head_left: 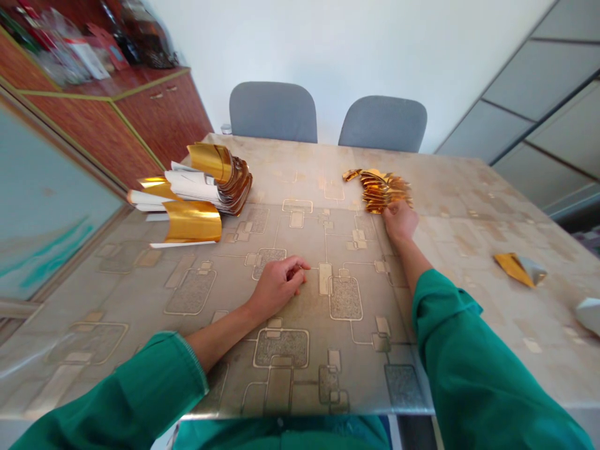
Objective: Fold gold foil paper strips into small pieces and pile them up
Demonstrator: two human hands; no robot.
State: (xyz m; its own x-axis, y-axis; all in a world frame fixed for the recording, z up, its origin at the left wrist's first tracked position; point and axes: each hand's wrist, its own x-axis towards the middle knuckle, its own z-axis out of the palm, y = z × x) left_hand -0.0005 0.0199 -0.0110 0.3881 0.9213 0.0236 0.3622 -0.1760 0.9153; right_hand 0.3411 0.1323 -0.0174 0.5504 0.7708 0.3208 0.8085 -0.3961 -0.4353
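Head view gives me the whole tabletop. I find the right hand at the near edge of the pile of folded gold pieces, fingers drawn together; whether they pinch a piece or merely press against it, I cannot tell. The contact there would suit steadying or squaring the row, since its pieces lean closely on one another and look light enough to slide.

I see the left hand low over the table's middle, fingers half-curled and loosely parted, with nothing visible in its grasp. Its place between the two heaps seems handy for reaching either.

Away to the left I have the stack of gold and white sheets, bowed and fanned, perhaps kept aside so the middle has room. Their curve probably makes single sheets easier to lift. One gold piece lies well apart, right of the right forearm.
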